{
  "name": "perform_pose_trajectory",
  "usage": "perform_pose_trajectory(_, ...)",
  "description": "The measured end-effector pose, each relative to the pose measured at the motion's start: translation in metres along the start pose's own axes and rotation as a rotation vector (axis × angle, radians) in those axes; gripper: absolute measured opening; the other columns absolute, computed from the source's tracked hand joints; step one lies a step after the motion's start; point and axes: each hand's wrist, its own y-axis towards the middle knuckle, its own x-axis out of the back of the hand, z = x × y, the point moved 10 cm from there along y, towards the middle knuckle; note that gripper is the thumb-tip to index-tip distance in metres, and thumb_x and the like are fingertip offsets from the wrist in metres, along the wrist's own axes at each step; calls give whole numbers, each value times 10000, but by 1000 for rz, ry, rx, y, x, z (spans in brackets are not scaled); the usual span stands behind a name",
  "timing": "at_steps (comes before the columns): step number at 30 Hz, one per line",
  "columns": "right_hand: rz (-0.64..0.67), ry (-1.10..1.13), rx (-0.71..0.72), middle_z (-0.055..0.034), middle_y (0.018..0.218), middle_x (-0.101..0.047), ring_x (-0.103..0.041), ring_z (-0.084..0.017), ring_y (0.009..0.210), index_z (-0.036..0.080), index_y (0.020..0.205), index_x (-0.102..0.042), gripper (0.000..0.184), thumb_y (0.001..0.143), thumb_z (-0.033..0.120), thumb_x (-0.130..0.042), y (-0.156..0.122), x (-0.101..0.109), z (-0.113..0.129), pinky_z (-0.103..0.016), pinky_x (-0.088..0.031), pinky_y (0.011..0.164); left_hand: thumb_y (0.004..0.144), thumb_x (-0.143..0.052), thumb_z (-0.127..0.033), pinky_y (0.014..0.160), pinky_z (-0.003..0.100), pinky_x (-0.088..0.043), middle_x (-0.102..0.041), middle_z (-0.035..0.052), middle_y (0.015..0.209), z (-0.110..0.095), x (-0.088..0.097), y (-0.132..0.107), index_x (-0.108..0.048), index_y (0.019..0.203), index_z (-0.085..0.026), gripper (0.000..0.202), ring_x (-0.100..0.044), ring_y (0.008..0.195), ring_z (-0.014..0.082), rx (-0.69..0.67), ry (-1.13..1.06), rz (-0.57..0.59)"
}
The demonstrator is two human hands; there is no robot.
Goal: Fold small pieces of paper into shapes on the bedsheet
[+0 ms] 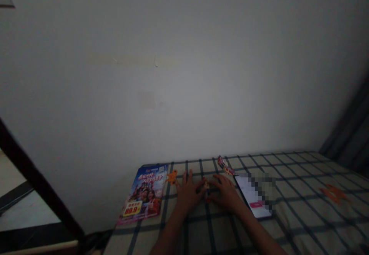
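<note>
On my feed the pale wall (207,74) takes up most of the view, crossed by one faint yellowish strip (135,60). Below it I see one checked cloth (302,197) with dark lines, its near side cut off. One dark curtain (350,136) runs out of view at the right, and one dark slanting bar (37,180) is cropped at the left. Only a corner of one frame (7,6) shows, top left.

On the cloth lies a flyer (148,195): I read "89.9" in red on a yellow patch, and there is a square code at the top; the white Chinese title is too soft for me to read surely, and I cannot count the sheets. I count two hands, the left hand (188,191) and the right hand (227,191), side by side, fingers curved toward each other. One phone (251,193) lies just right of them, its screen partly pixelated, a pink patch near the bottom.

Two orange shapes (172,176) show, one beside the flyer, one far right. One red-and-white wrapper (226,166) lies by the phone's top, its lettering illegible. Smallest is one wrapped piece (206,189), between the hands at their fingertips, partly hidden; I cannot tell whether either hand pinches it.
</note>
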Motion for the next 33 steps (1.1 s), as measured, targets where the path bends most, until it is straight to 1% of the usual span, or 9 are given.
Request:
perform_pose_trajectory(4, -5, 21, 21, -40, 1514, -450, -330, -316, 1435, 405, 1309, -606, 589, 756, 568, -732, -2, -3, 0, -510, -240, 1177, 893, -329, -742, 1114, 776, -22, -193, -38, 1662, 0, -2, 0, -440, 1398, -556, 550, -74, 1521, 400, -2, 27, 33)
perform_pose_trajectory(7, 0, 33, 30, -52, 1538, -420, -309, -329, 1446, 393, 1338, -586, 675, 719, 609, -746, -5, -5, -1, -521, -220, 1186, 888, -359, -732, 1116, 773, -21, -189, -29, 1663, 1, -5, 1, -429, 1406, -553, 553, -81, 1521, 396, -7, 21, 46)
perform_pose_trajectory(10, 7, 31, 26, -37, 1550, -409, -295, -325, 1454, 404, 1364, -557, 737, 692, 632, -757, -5, -8, -5, -523, -202, 1196, 875, -395, -732, 1115, 772, -12, -208, -17, 1659, 2, -7, 2, -422, 1404, -566, 556, -110, 1519, 389, -29, 13, 37)
perform_pose_trajectory(12, 8, 33, 27, -18, 1549, -415, -299, -310, 1455, 415, 1354, -563, 648, 752, 593, -724, -4, -9, -7, -513, -211, 1196, 869, -404, -736, 1120, 766, -16, -219, -20, 1656, 2, -9, 2, -413, 1411, -564, 569, -114, 1518, 391, -48, 16, 31)
perform_pose_trajectory(15, -12, 34, 23, 5, 1525, -452, -334, -280, 1441, 427, 1310, -601, 440, 874, 473, -626, -2, -9, -10, -494, -251, 1183, 856, -412, -748, 1123, 762, -19, -210, -23, 1659, 1, -10, 2, -389, 1431, -550, 608, -100, 1517, 403, -67, 22, 42)
perform_pose_trajectory(18, -57, 19, 15, 17, 1494, -490, -374, -257, 1420, 429, 1278, -626, 362, 922, 402, -567, 0, -7, -11, -477, -278, 1173, 812, -458, -778, 1112, 774, -27, -158, -13, 1671, 2, -12, 3, -356, 1444, -552, 679, -76, 1520, 406, -78, 21, 91)
perform_pose_trajectory(23, -105, 11, -3, 19, 1460, -526, -423, -260, 1383, 428, 1226, -659, 332, 897, 435, -617, 2, -7, -12, -465, -318, 1150, 727, -514, -834, 1102, 782, -43, -76, -3, 1681, 4, -15, 3, -316, 1461, -546, 813, -22, 1520, 420, -73, 15, 170)
perform_pose_trajectory(28, -116, 39, -7, 1, 1440, -546, -436, -277, 1366, 410, 1179, -691, 322, 860, 451, -667, 3, -5, -10, -478, -329, 1135, 659, -555, -865, 1107, 771, 8, -39, 27, 1683, 4, -15, 3, -305, 1478, -513, 926, 16, 1518, 422, -97, -1, 215)
perform_pose_trajectory(33, -137, 80, -19, -10, 1417, -564, -446, -290, 1352, 405, 1153, -710, 335, 820, 438, -715, 4, -5, -15, -485, -335, 1128, 628, -573, -872, 1103, 766, 54, -36, 32, 1682, 4, -14, 3, -321, 1469, -520, 946, 47, 1520, 405, -124, -29, 241)
